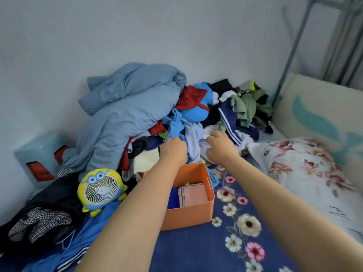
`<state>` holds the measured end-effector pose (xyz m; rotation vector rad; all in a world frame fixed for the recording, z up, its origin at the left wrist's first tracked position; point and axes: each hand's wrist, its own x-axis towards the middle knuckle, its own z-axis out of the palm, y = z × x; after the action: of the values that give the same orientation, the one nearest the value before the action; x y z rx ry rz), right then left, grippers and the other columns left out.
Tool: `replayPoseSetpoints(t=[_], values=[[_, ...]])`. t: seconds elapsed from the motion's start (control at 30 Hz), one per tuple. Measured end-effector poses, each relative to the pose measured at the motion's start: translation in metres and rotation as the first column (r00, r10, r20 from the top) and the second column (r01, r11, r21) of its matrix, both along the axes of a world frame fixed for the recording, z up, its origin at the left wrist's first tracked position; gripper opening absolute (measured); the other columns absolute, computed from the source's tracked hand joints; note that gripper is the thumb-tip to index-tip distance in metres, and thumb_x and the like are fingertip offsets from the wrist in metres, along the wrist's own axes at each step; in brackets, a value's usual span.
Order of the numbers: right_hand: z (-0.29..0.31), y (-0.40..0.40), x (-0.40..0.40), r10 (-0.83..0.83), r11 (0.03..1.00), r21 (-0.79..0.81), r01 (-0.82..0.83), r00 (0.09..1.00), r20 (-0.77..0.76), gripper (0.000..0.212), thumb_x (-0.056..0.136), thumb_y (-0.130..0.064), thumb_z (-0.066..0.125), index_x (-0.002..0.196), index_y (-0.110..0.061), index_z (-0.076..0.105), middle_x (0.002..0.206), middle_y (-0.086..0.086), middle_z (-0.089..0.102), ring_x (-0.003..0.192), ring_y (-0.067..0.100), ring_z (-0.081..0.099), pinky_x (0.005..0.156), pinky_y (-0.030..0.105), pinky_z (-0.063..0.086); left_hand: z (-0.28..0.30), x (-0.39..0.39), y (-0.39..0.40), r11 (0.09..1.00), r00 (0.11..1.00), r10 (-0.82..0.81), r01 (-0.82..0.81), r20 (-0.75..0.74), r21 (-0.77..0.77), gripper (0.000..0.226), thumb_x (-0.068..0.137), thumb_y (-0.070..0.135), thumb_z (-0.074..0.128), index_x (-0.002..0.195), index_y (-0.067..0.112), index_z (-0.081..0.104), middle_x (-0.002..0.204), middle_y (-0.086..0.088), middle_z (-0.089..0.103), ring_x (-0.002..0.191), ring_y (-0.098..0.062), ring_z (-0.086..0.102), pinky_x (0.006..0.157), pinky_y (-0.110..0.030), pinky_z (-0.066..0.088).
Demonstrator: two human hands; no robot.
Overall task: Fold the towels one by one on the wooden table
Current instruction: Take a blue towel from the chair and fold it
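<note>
At lower left, a yellow fan (101, 188) lies on the bed. At centre, the left hand (173, 149) grips bright blue cloth (174, 125) in the clothes pile (137, 114). Below it, an orange box (193, 211) holds a folded pink towel (193, 194). The right hand (220, 147) pinches pale cloth (193, 142). A floral pillow (302, 169) lies at right.

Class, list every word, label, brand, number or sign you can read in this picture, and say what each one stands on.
None can be read.
Yellow-and-black item at the back of the clothes pile: light marks, too blurred to read.
Yellow fan: a cartoon face only, no letters.
Orange box: no label on the sides that show.
</note>
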<state>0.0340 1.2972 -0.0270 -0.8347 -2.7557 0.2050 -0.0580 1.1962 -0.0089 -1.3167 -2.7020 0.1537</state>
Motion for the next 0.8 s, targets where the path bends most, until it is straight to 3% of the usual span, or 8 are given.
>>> replayPoseSetpoints(t=[0.23, 0.47, 0.6, 0.8], values=[[0.041, -0.073, 0.116, -0.157, 0.979, 0.11, 0.173, 0.978, -0.139, 0.037, 0.088, -0.011, 0.047, 0.124, -0.005, 0.053, 0.135, 0.011, 0.044, 0.132, 0.026, 0.031, 0.104, 0.036, 0.035, 0.037, 0.106, -0.048, 0.978, 0.976, -0.209, 0.21, -0.064, 0.01, 0.038, 0.094, 0.013, 0.042, 0.131, 0.006, 0.045, 0.137, -0.014, 0.041, 0.129, -0.031, 0.038, 0.098, -0.039, 0.04], [0.042, -0.147, 0.283, -0.434, 0.89, 0.046, 0.454, 0.873, -0.222, 0.037, 0.085, -0.009, 0.05, 0.122, -0.007, 0.057, 0.132, 0.012, 0.048, 0.13, 0.028, 0.034, 0.106, 0.033, 0.032, 0.032, 0.245, -0.081, 0.842, 0.841, -0.54, 0.538, -0.04, -0.035, 0.037, 0.094, 0.015, 0.04, 0.129, 0.006, 0.048, 0.133, -0.015, 0.045, 0.126, -0.035, 0.042, 0.101, -0.043, 0.038], [0.041, -0.191, 0.408, -0.637, 0.754, 0.04, 0.656, 0.745, -0.197, 0.037, 0.087, -0.011, 0.05, 0.123, -0.007, 0.055, 0.135, 0.01, 0.047, 0.132, 0.026, 0.032, 0.108, 0.033, 0.029, 0.031, 0.353, -0.096, 0.693, 0.693, -0.721, 0.721, 0.001, 0.015, 0.036, 0.094, 0.014, 0.039, 0.127, 0.004, 0.049, 0.133, -0.016, 0.045, 0.125, -0.033, 0.043, 0.097, -0.04, 0.041], [0.05, -0.279, 0.608, -0.863, 0.464, 0.017, 0.886, 0.457, -0.214, 0.038, 0.086, -0.011, 0.051, 0.124, -0.006, 0.055, 0.137, 0.011, 0.046, 0.133, 0.026, 0.032, 0.111, 0.035, 0.029, 0.035, 0.55, -0.136, 0.38, 0.382, -0.924, 0.922, -0.011, 0.076, 0.035, 0.094, 0.016, 0.039, 0.125, 0.004, 0.051, 0.128, -0.014, 0.046, 0.123, -0.03, 0.044, 0.095, -0.04, 0.043]])
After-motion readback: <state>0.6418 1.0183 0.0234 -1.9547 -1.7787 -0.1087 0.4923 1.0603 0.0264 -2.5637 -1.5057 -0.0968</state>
